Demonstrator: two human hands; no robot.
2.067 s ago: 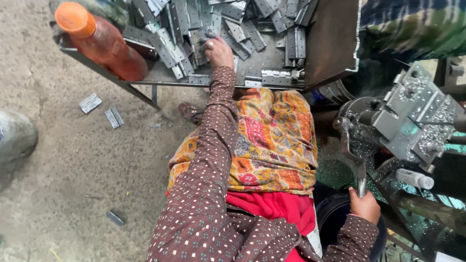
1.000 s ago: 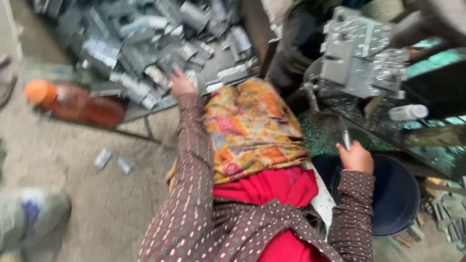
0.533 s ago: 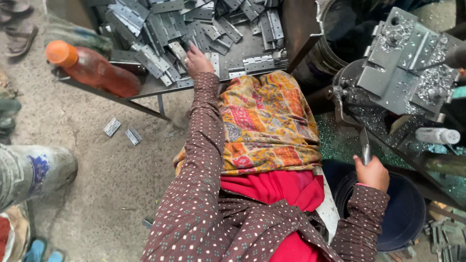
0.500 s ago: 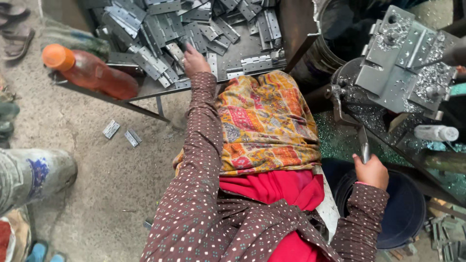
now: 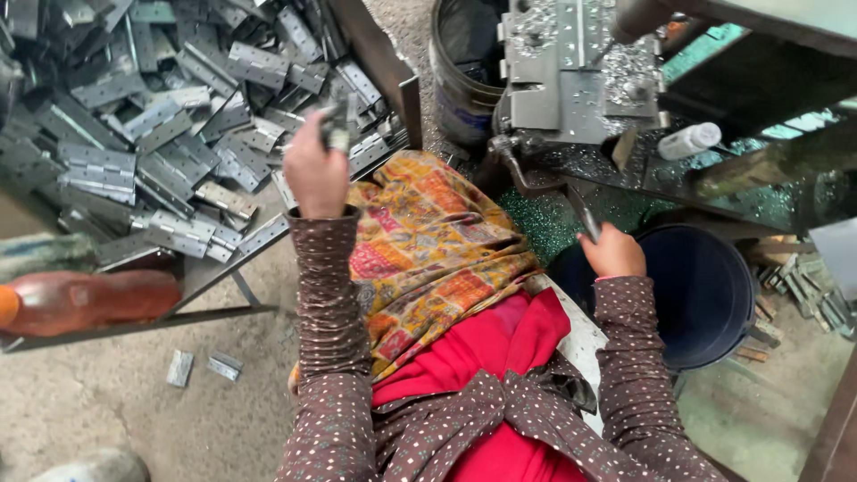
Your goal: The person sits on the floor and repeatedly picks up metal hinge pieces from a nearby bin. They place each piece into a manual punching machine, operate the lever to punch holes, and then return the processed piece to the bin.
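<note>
1. View from above of a seated person in a dotted brown top, with a patterned orange cloth [image 5: 428,250] over the lap, in the middle of the frame.
2. The left hand [image 5: 314,170], upper centre-left, is closed around a grey metal hinge [image 5: 336,129], held just above the tray [image 5: 406,89] at upper left. The tray is heaped with more hinges [image 5: 161,143].
3. The right hand [image 5: 614,252], centre right, is wrapped around the lever [image 5: 585,219] of a press [image 5: 571,62] at the top of the frame. Metal shavings lie around the press base.
4. Pose: the left arm is stretched forward and up the frame, wrist straight, knuckles toward the camera. The right arm is bent at the elbow, fist low beside the lap, just above a dark bucket [image 5: 705,295].
5. To do this well, in my judgement: keep a firm pinch on the single hinge so it comes clear of the heap without dragging others off the tray edge — and hold the lever steady, unpulled, until the piece is seated and fingers are clear of the press.
6. An orange bottle [image 5: 89,302] lies at the left edge — two hinges [image 5: 201,366] lie on the floor below it.
</note>
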